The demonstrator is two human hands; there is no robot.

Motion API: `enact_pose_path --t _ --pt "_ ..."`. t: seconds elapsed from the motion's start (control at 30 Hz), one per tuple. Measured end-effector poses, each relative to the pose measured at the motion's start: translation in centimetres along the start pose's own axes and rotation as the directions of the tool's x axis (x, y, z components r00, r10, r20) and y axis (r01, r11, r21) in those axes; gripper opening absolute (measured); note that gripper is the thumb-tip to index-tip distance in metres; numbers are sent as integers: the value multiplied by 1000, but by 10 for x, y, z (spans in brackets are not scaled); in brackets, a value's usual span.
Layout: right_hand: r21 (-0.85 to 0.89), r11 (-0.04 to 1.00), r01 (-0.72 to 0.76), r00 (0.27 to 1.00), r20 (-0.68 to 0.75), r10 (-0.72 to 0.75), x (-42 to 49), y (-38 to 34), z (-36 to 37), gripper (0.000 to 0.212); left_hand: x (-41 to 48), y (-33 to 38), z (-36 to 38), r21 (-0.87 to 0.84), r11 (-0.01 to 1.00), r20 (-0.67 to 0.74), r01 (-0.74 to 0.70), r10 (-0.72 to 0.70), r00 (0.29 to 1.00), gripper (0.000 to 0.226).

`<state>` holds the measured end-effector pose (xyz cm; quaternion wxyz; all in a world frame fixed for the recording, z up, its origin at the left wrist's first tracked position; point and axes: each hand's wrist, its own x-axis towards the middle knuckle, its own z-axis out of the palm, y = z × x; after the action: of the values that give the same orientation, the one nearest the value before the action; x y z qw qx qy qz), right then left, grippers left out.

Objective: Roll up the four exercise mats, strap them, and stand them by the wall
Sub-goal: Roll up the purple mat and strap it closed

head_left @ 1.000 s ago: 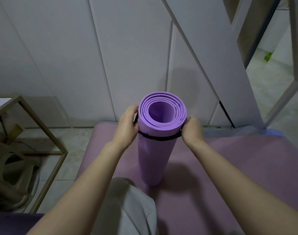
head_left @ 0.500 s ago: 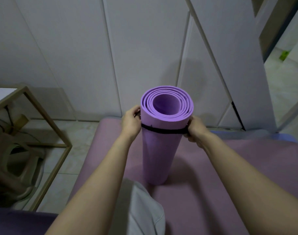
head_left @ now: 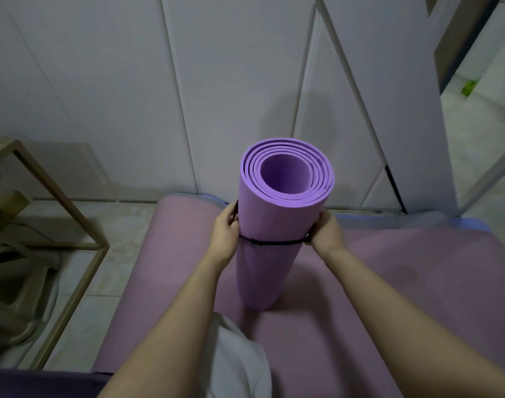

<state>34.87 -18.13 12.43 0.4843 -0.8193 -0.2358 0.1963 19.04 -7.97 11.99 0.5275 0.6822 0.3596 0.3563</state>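
We count one rolled mat (head_left: 277, 225), one strap (head_left: 271, 243), one flat pink mat (head_left: 403, 282), one left hand (head_left: 225, 237), one right hand (head_left: 327, 234)

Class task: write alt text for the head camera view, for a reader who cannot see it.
An upright rolled purple foam exercise mat stands on a flat pink mat, a thin black strap around it below its top; the left hand and right hand grip the strap at either side. White wall panels stand behind.

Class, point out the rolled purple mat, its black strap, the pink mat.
rolled purple mat (head_left: 274, 219), head view, outer wall.
black strap (head_left: 274, 243), head view, front middle.
pink mat (head_left: 403, 268), head view, bare top.
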Motion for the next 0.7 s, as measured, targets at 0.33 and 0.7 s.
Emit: enact_pose_path --t 0.33,0.7 --pt "779 534 -328 931 170 324 19 -41 -25 36 14 20 15 -112 992 -216 -56 31 976 26" --pt "675 553 -489 870 425 251 18 -52 -17 46 36 15 -3 -142 990 -174 24 -48 983 18"
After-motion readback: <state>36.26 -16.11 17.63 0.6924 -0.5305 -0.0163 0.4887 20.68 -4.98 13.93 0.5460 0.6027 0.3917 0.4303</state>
